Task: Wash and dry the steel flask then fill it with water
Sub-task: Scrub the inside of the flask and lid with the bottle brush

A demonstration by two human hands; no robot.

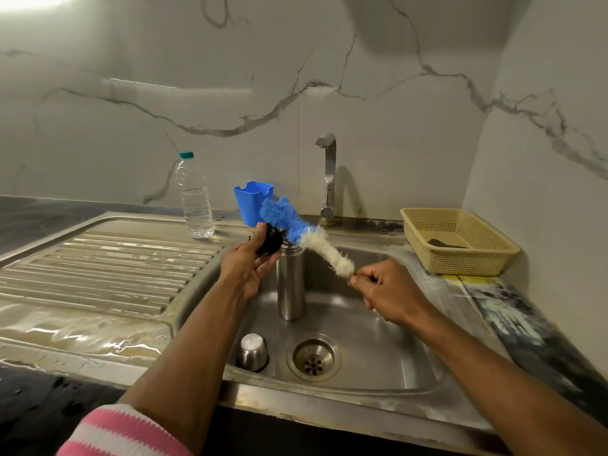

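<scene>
A person stands a steel flask (291,284) upright and uncapped in a stainless sink (388,343), the right hand (385,287) pinching the handle end of a blue-and-white bottle brush (304,233) that slants up across the flask's mouth. The left hand (248,264) curls its fingers round a black scrubber (271,240) just beside the flask's neck. A steel cap (252,351) rests on the basin floor near the drain (313,357). Behind, a water bottle (194,197), a blue holder (252,202) and the tap (329,179); a cream basket (460,245) sits at right
</scene>
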